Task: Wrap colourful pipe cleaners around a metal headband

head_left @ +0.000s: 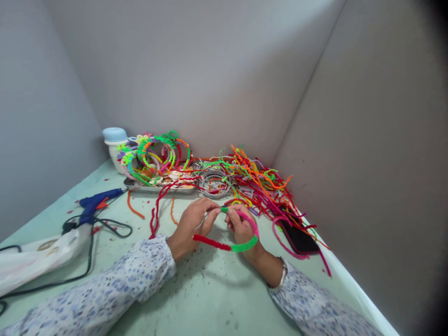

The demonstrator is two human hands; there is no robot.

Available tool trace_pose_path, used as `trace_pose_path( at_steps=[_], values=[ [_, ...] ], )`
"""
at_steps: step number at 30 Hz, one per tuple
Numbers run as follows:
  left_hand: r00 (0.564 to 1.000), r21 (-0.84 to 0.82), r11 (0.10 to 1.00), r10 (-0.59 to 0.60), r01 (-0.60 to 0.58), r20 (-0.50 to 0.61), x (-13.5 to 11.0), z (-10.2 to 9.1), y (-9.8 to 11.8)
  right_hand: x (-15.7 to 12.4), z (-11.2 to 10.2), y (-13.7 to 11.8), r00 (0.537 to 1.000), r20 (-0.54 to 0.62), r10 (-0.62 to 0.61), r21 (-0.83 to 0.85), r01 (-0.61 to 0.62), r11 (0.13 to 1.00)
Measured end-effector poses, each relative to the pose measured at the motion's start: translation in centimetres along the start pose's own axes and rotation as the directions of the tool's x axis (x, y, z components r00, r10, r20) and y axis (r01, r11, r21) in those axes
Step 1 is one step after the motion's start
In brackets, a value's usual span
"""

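Both of my hands hold one curved hoop (224, 244) wrapped in fuzzy pipe cleaner, red on the left stretch, green then pink on the right. My left hand (191, 225) pinches its upper end with closed fingers. My right hand (241, 226) grips the pink and green part, fingers curled round it. The hoop hangs just above the pale green table (196, 298).
A heap of loose pipe cleaners (255, 182) lies behind the hands, with bare metal rings (213, 183). A metal tray (157, 188) holds finished wrapped hoops (154, 156). A blue glue gun (94, 204) with black cable lies left. A dark phone (299, 237) lies right.
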State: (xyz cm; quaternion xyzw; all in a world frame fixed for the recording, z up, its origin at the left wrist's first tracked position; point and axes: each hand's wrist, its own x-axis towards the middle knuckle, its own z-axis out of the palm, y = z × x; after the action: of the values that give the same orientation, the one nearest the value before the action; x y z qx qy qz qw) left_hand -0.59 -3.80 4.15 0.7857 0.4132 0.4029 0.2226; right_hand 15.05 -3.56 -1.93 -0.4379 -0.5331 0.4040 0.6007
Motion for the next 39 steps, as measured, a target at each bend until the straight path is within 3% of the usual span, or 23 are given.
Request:
trace_pose_path(
  at_steps=[8,16,20,26,32,39],
  values=[
    [0.998,-0.041,0.997,-0.061,0.062,0.014,0.0,0.3,-0.7,-0.1,-0.1,0.2,1.0,0.017,0.007,-0.02,-0.006,1.0],
    [1.0,-0.018,1.0,0.023,-0.022,0.009,0.1,0.1,-0.3,0.0,0.0,-0.1,0.999,-0.025,-0.043,-0.019,0.042,0.999],
    [1.0,-0.053,0.999,0.007,-0.008,-0.011,0.1,0.1,-0.3,-0.2,0.1,-0.7,0.999,-0.005,-0.044,-0.036,0.044,0.998],
    [0.993,-0.174,0.977,-0.115,0.12,0.037,0.1,0.1,-0.5,-0.6,-0.1,-1.6,0.999,0.038,-0.026,-0.035,0.027,0.999],
    [0.955,-0.286,0.911,-0.273,0.296,0.119,0.2,0.3,-0.6,-0.7,-0.1,-1.6,0.995,0.088,0.042,0.003,-0.043,0.999],
    [0.951,-0.344,0.887,-0.27,0.307,0.15,0.2,1.0,-2.3,-0.2,0.0,-1.1,0.996,0.078,0.035,-0.055,-0.031,0.998]
  ],
)
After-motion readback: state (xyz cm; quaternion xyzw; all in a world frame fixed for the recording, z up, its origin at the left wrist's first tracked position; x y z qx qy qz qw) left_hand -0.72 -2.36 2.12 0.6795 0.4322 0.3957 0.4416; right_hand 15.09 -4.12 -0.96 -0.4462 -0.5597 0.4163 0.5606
